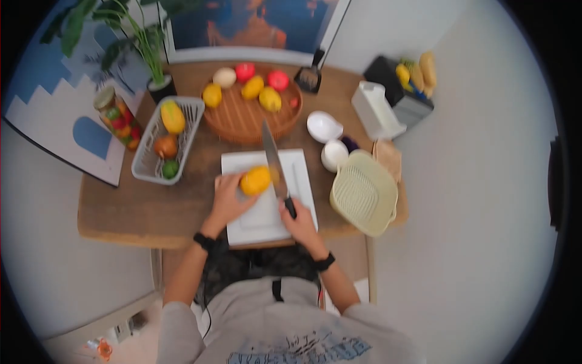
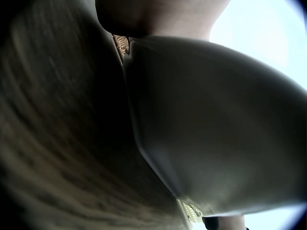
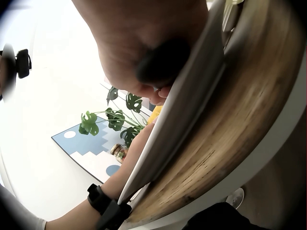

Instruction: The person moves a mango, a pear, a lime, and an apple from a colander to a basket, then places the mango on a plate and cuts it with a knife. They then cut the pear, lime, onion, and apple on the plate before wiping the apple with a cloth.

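Note:
A rounded yellow lemon-like fruit (image 1: 256, 181) sits over the white cutting board (image 1: 245, 162). My left hand (image 1: 229, 197) holds it from the left side, thumb and fingers around it. In my right hand (image 1: 298, 223) is a kitchen knife (image 1: 272, 151), gripped by its black handle (image 1: 290, 208). Its blade points away from me, just right of the fruit and apart from my left fingers. From the right wrist view, the dark handle end (image 3: 163, 62) shows in the palm beside the tilted-looking board (image 3: 187, 105). The left wrist view is mostly filled by the board's dark underside and edge.
Behind the board is a round brown tray (image 1: 227, 124) of fruit. A grey basket (image 1: 140, 164) with fruit stands left, near a glass jar (image 1: 115, 118). Right are a cream colander (image 1: 383, 206), white bowls (image 1: 324, 126) and a white container (image 1: 376, 109).

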